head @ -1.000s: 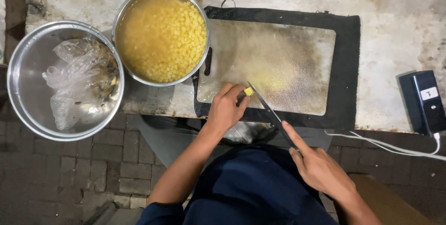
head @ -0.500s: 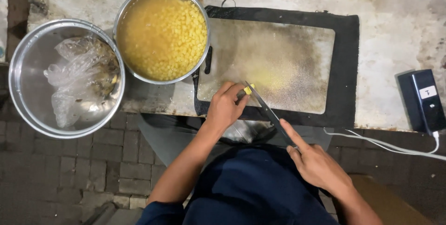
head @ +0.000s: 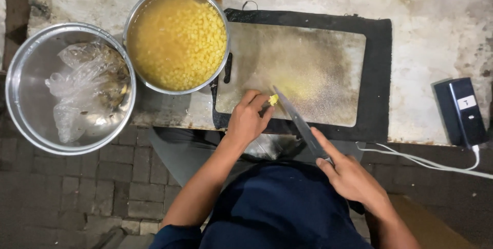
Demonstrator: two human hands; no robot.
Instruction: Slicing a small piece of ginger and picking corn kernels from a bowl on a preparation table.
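While I look straight down from the head camera, the biggest thing under me is the stained pale worktop (head: 426, 28), and on it lies a black mat (head: 379, 74) carrying a worn, pale cutting board (head: 313, 59). To the left of the board stands a metal pot (head: 177, 90) full of yellow cubes in cloudy liquid, its rim just touching the board's corner, and further left a steel bowl (head: 20, 100) holds crumpled clear plastic bags (head: 77, 87). A dark boxy device (head: 459, 111) with a white cable (head: 426, 162) sits at the right edge, well apart from the work. My right hand (head: 352, 177) is closed around the handle of a knife (head: 295, 120), forefinger stretched along the spine, the blade angled up and left over the board's near edge. My left hand (head: 247, 119) is curled, fingertips pinching a small yellow piece (head: 273, 99) on the board, right beside the blade. I judge the risk to lie there: the piece is tiny and the fingertips sit right against the edge, so a slip or a roll could bring steel onto a finger, and the cut sits so near the board's rim that bits could drop off
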